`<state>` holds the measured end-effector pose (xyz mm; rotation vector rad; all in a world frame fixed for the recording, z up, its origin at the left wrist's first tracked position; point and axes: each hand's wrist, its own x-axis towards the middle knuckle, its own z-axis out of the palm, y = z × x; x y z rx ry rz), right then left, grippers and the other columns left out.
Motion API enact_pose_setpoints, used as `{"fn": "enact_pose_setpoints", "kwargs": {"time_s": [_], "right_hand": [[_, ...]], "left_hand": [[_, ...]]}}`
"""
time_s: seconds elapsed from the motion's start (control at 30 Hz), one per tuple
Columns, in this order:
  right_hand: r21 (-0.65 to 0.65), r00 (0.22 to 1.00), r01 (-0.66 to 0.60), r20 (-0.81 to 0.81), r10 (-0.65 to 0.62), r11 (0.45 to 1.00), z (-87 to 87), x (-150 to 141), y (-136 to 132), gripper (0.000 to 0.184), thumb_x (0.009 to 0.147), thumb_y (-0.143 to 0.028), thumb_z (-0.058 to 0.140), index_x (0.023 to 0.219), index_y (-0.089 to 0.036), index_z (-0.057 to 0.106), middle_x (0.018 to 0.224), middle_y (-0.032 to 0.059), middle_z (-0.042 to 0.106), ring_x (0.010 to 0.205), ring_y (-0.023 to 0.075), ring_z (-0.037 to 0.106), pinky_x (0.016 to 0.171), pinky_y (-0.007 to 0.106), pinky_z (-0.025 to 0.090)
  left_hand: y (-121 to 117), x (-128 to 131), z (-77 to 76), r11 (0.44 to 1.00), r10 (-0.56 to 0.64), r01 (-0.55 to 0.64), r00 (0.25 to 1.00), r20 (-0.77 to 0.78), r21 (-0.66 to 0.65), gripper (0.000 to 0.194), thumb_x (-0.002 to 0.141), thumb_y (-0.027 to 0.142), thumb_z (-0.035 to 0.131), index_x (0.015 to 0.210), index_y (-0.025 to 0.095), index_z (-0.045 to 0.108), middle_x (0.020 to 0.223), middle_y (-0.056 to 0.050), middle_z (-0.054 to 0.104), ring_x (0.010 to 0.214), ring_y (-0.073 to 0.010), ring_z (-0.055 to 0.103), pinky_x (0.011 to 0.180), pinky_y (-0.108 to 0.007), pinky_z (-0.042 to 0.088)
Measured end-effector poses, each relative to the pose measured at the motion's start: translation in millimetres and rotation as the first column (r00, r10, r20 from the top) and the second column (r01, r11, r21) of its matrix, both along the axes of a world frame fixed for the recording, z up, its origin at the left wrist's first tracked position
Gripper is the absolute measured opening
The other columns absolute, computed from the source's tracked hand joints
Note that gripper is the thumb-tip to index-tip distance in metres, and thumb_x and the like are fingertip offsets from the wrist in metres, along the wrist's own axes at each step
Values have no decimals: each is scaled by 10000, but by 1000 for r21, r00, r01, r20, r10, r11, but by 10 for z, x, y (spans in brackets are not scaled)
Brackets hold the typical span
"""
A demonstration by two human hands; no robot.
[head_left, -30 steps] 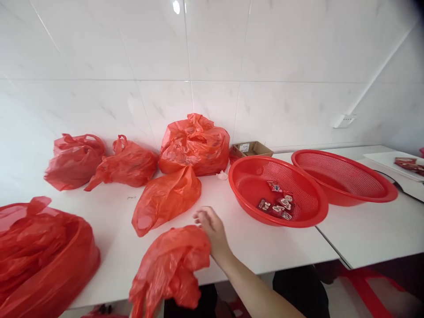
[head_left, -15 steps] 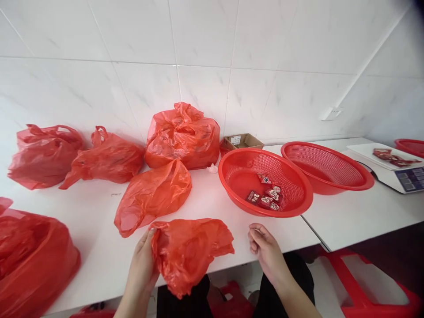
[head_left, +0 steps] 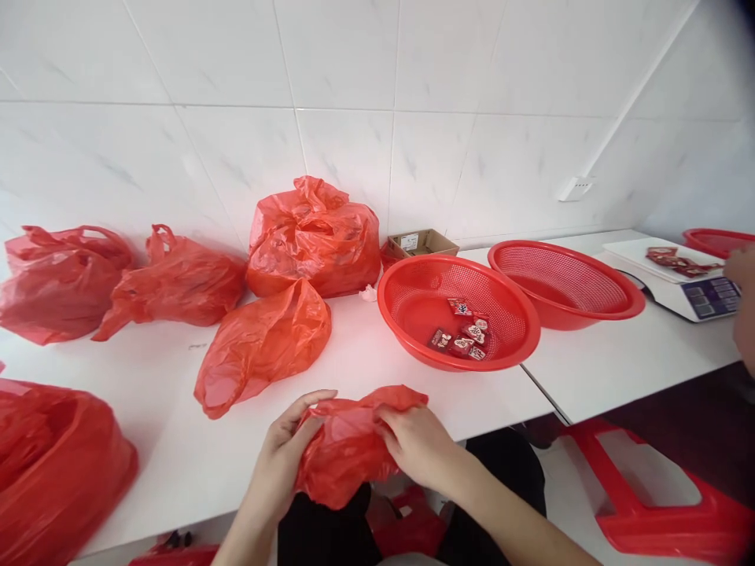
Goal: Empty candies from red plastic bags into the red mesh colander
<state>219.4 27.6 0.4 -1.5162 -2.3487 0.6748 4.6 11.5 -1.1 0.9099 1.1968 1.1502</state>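
A crumpled red plastic bag (head_left: 345,452) is held between both hands at the table's front edge. My left hand (head_left: 289,444) grips its left side, with the thumb on the near face and fingers along the top. On the other side, my right hand (head_left: 406,432) is closed on the bag's upper right part, its fingertips partly hidden by the film. Beyond them, a red perforated basket (head_left: 404,326) holds several small printed packets (head_left: 463,346). Another thin red bag (head_left: 265,346) lies on the table behind my left hand.
Full red bags (head_left: 312,244) stand along the tiled wall, and a large one (head_left: 59,464) sits at the left. A cardboard box (head_left: 421,244), second basket (head_left: 566,287) and scale (head_left: 678,275) with packets are further right. Another person's hand (head_left: 744,271) shows at the right edge.
My right hand has come left and taken hold of the bag, now stretched between both hands. Another person's hand and arm have appeared at the right edge.
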Motion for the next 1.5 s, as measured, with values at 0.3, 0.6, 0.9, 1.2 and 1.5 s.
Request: {"fn": "enact_pose_setpoints", "kwargs": {"time_s": [0.3,0.6,0.9,1.2,1.5], "right_hand": [[-50,956,72,287,-54,996,72,468,-74,644,783,-257,676,1401,-223,500,1219,139,652,960,308,677,805,410,503],[-26,958,148,252,-136,989,-83,380,-116,815,764,-281,695,1506,-245,361,1267,165,622,1002,329,666,814,419,509],[-153,983,171,95,-158,973,-4,232,-119,740,797,-324,675,1477,-171,424,1185,191,664,1057,349,647,890,451,490],[-278,851,-141,-525,-27,950,644,930,298,433,919,-451,527,1279,-221,603,1085,79,701,829,176,685,723,299,524],[-228,852,217,519,-70,949,494,1190,1458,759,614,-204,793,1329,-335,575,1289,141,549,1090,375,603,858,482,463]], "left_hand": [[271,-548,-103,947,183,52,723,-666,316,126,740,279,586,732,217,695,860,-30,603,804,-186,595,666,-279,475],[-66,-225,323,895,331,32,621,-710,444,442,817,447,622,1240,325,587,1352,-44,539,1285,-299,495,1076,-540,408],[-12,43,-241,941,331,20,141,-933,337,304,887,310,515,1041,128,703,1612,-184,67,1407,-565,182,986,-739,340],[-203,-288,-183,963,67,211,410,-910,166,481,831,225,395,1238,339,625,1520,-18,361,1052,-224,661,763,-325,567],[-66,-86,18,926,-171,378,439,-882,9,526,800,227,440,1306,250,586,1453,-69,520,1238,-285,586,1015,-402,485]]}}
